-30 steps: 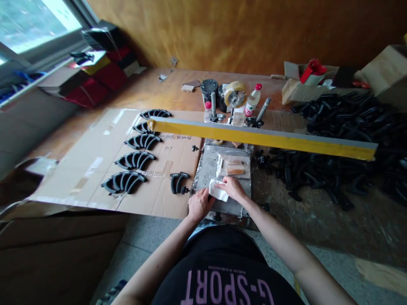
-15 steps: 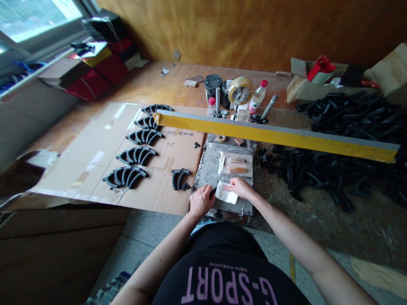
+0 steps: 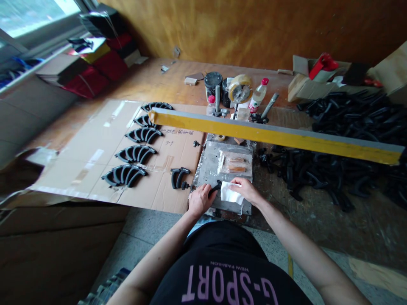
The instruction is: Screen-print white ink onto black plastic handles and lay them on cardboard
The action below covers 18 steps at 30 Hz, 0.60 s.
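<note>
Wooden table (image 3: 171, 87) under everything; cardboard sheet (image 3: 85, 148) at nine o'clock from metal plate (image 3: 210, 156), with curved black pieces (image 3: 135, 154) in rows; dark heap (image 3: 343, 114) toward three; yellow bar (image 3: 273, 131) crossed at twelve; bottle (image 3: 259, 95) at one; left hand (image 3: 199, 200), at plate's eight, gripped black part (image 3: 216, 187), tip over plate; right hand (image 3: 248, 189), at four, pinched white cloth (image 3: 231, 195) just beside that tip.

One head-worn view — looking forward and steeply down over the person's chest.
</note>
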Motion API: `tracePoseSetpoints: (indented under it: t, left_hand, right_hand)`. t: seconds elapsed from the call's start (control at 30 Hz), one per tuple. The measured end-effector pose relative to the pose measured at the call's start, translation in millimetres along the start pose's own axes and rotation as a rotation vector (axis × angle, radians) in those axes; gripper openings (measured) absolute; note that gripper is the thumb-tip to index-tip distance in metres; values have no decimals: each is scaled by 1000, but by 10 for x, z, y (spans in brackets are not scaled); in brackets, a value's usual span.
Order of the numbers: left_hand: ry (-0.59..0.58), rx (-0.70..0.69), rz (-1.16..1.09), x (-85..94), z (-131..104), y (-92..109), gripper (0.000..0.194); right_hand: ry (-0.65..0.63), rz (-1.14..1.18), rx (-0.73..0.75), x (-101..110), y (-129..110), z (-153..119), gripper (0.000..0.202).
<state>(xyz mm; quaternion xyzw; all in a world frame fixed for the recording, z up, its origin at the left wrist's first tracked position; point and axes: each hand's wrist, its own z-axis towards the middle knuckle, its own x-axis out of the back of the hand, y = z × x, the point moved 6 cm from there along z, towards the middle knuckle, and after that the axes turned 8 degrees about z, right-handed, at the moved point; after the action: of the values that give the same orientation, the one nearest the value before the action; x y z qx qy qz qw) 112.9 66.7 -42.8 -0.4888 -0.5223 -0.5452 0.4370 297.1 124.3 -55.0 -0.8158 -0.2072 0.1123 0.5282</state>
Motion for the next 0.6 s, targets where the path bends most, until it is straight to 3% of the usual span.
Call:
tracePoseSetpoints:
  t: [0.1, 0.23, 0.5, 0.6]
  left_hand:
    - [-29, 8, 15, -16, 5, -4, 13]
    - [-54, -3, 7, -31, 9, -9, 8]
    - [15, -14, -19, 12, -3, 1, 29]
    - [7, 0, -8, -7, -1, -6, 30]
  right_hand:
    - [68, -179, 62, -194, -121, 230, 23]
    - [166, -433, -34, -248, -151, 369, 27]
    - [-48, -650, -164, -65, 82, 102, 26]
    - [-111, -553, -170, -24, 124, 53, 27]
